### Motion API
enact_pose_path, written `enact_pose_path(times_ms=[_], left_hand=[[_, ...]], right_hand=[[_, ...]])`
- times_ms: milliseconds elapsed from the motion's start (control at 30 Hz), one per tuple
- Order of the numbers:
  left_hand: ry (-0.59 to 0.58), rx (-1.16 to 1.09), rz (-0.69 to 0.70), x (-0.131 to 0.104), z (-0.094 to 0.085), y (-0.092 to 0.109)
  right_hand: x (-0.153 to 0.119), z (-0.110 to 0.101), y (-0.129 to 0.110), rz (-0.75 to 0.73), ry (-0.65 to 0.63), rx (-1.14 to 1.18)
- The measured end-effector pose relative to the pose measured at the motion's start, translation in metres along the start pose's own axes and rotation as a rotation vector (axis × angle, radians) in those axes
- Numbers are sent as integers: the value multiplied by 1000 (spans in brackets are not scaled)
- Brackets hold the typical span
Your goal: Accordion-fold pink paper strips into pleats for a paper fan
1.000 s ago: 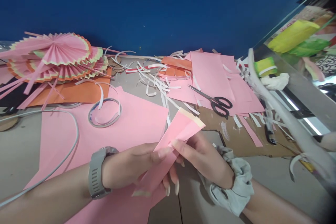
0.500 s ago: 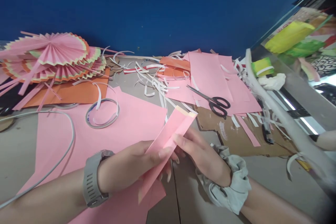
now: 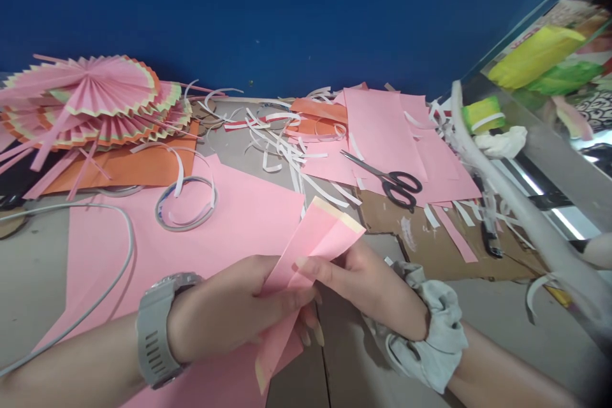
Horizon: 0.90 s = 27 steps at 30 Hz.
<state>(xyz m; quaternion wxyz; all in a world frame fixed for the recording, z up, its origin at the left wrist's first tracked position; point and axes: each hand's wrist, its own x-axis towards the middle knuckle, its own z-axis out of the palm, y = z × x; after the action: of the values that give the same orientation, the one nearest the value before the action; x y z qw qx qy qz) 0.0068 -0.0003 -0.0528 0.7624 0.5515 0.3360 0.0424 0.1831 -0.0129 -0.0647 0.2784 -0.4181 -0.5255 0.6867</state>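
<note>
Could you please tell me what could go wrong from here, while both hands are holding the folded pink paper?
The folded pink paper is pinched between the left hand and the right hand; an uneven grip might crease it crookedly.
The cord curves close to the left forearm, so an arm movement could catch it.
The black scissors lie loose on the pink sheets; pulling a sheet might drag them.
</note>
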Motion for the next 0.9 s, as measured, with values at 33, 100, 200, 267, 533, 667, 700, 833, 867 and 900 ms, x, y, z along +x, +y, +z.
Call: enact_pose_path(times_ms=[33, 100, 200, 267, 533, 667, 700, 833, 867, 900], left_hand=[[-19, -45, -43, 1, 0, 2], [-41, -113, -111, 1, 1, 3], [-31, -154, -130, 2, 2, 3], [14, -215, -119, 2, 2, 1], [120, -257, -223, 3, 2, -1], [108, -235, -158, 3, 2, -3], [111, -230, -156, 3, 2, -5], [132, -172, -137, 3, 3, -12], [130, -141, -118, 3, 3, -13], [126, -107, -95, 3, 4, -15]], right_hand=[[0, 0, -1, 17, -2, -15], [1, -1, -2, 27, 52, -49], [3, -1, -2, 6, 120, -34], [4, 0, -1, -20, 119, -6], [4, 0, -4, -56, 105, -90], [3, -1, -2, -40, 107, -96], [3, -2, 0, -43, 102, -77], [1, -3, 6, -58, 100, -1], [1, -4, 7, -50, 114, 3], [1, -4, 7, -32, 139, -1]])
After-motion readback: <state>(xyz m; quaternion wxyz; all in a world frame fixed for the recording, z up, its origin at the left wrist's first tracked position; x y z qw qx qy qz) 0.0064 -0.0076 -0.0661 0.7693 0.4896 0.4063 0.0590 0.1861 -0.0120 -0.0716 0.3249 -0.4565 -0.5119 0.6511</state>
